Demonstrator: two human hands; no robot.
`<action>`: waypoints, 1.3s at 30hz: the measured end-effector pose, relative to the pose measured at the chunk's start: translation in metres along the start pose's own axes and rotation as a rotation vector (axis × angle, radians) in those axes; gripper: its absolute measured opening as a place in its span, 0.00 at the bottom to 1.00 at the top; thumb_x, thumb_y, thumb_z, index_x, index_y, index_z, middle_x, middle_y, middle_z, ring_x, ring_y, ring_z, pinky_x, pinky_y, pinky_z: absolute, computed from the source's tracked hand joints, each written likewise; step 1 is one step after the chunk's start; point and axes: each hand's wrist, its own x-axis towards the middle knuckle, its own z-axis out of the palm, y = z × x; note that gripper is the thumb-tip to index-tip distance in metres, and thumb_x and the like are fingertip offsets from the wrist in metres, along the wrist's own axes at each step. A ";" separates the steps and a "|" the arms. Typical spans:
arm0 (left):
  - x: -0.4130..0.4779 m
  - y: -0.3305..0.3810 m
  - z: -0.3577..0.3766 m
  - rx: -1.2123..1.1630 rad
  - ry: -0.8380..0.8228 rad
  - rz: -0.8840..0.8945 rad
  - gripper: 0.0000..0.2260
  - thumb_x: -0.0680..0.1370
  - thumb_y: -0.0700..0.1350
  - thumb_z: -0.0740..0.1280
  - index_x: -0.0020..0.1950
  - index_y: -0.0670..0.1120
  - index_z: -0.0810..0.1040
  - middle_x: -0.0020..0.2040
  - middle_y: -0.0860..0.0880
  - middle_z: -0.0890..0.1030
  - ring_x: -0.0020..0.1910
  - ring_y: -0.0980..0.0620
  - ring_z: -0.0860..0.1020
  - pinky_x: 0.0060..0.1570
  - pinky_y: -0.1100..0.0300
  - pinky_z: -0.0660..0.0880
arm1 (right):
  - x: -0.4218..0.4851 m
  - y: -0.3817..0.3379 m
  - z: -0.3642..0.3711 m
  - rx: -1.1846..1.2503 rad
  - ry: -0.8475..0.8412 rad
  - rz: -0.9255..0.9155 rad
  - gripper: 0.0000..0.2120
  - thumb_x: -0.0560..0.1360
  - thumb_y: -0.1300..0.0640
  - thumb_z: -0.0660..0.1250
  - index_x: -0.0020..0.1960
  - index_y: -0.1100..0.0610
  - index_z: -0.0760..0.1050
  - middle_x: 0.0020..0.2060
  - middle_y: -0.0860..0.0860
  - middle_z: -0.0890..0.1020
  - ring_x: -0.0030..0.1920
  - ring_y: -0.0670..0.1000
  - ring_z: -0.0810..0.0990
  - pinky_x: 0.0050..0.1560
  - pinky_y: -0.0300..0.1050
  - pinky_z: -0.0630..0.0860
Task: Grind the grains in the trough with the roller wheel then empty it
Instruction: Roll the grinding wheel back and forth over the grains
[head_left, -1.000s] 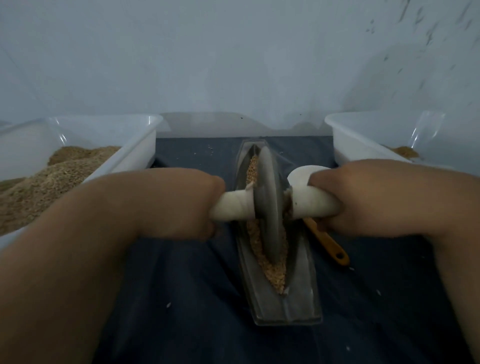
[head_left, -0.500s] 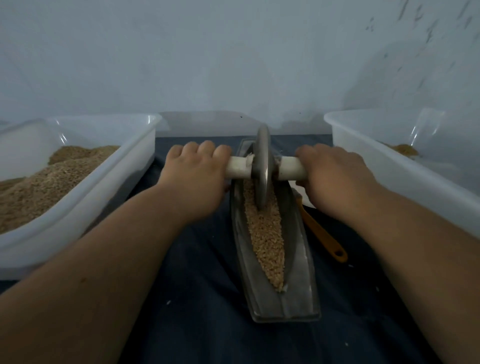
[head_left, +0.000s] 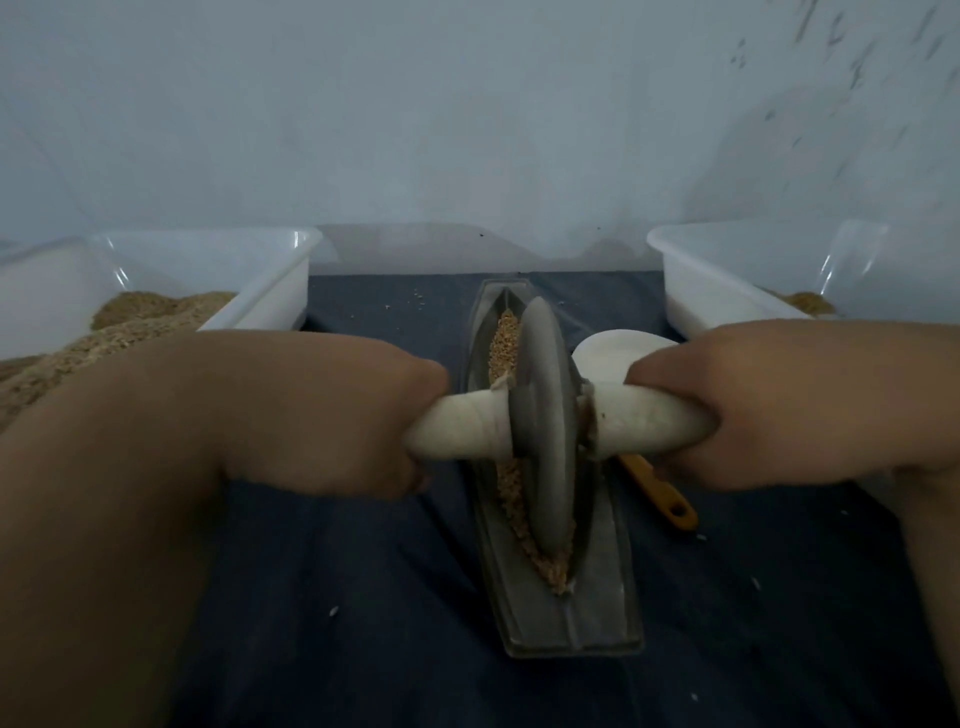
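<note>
Left hand (head_left: 332, 415) is wrapped tight round the white handle on its side of the roller wheel (head_left: 545, 431), and the right hand (head_left: 753, 400) is clamped the same way on the other handle, so both fists have a firm grip. The metal trough (head_left: 597, 613) lies lengthwise down the middle of the dark cloth (head_left: 363, 623), with its blunt near end pointing at the camera. The wheel stands upright in the groove, about midway along. The grains (head_left: 506, 338) fill the groove under and beyond the wheel. Just right of the trough lies an orange-handled scoop (head_left: 670, 504), partly hidden behind the right handle. At the cloth's left edge there's a white tub (head_left: 270, 296) heaped with grain, and another tub (head_left: 701, 291) sits at the right edge, with a little grain showing. Pale wall (head_left: 467, 130) behind.
</note>
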 end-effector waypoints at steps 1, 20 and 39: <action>0.001 0.000 0.000 -0.014 -0.017 0.002 0.14 0.73 0.60 0.67 0.54 0.57 0.69 0.42 0.59 0.72 0.45 0.59 0.74 0.34 0.69 0.63 | 0.000 -0.001 -0.001 0.009 -0.004 0.001 0.10 0.66 0.41 0.67 0.42 0.45 0.73 0.33 0.43 0.77 0.44 0.32 0.72 0.39 0.25 0.67; 0.041 -0.014 0.031 0.028 0.416 -0.161 0.21 0.71 0.62 0.67 0.57 0.53 0.65 0.51 0.52 0.75 0.46 0.49 0.76 0.47 0.51 0.73 | 0.053 0.016 0.039 -0.043 0.410 0.112 0.13 0.71 0.42 0.69 0.51 0.45 0.70 0.41 0.46 0.77 0.39 0.49 0.76 0.38 0.47 0.74; 0.051 -0.007 0.035 0.109 0.533 -0.273 0.15 0.77 0.57 0.63 0.58 0.51 0.69 0.53 0.49 0.76 0.52 0.44 0.76 0.54 0.48 0.69 | 0.066 0.014 0.055 -0.195 0.553 0.175 0.18 0.74 0.52 0.67 0.62 0.49 0.69 0.48 0.52 0.76 0.45 0.56 0.75 0.44 0.51 0.73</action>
